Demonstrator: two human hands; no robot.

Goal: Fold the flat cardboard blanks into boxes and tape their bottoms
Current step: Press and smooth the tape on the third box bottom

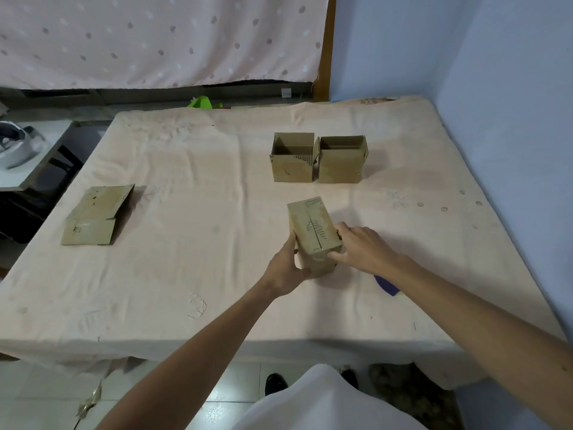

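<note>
A small brown cardboard box stands on the pale pink cloth-covered table with its closed, seamed flaps facing up, held between both hands. The left hand grips its left side and near face with curled fingers. The right hand clasps its right near corner. Beyond it, well apart, stand two open-topped brown cardboard boxes, side by side. A flat brown cardboard blank lies far to the left.
</note>
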